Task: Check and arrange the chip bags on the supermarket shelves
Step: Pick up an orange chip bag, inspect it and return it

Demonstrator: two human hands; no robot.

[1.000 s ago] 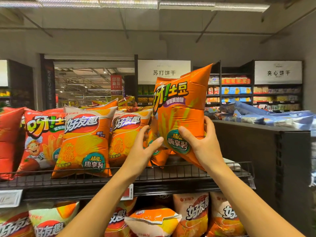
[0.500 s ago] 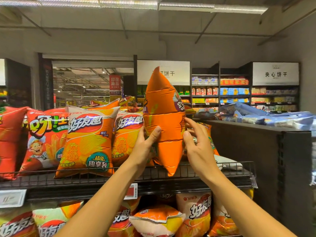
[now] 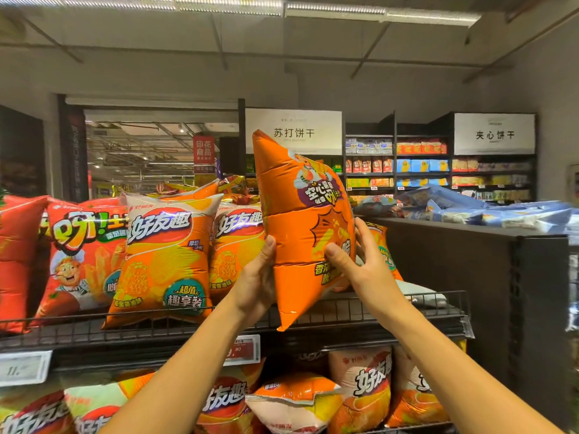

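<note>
Orange chip bag turned — printed face now showing

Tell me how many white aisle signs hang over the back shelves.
2. One sign is behind the top of the held bag, centre. The other sign is at right, above the far shelves. More may be out of view.
</note>
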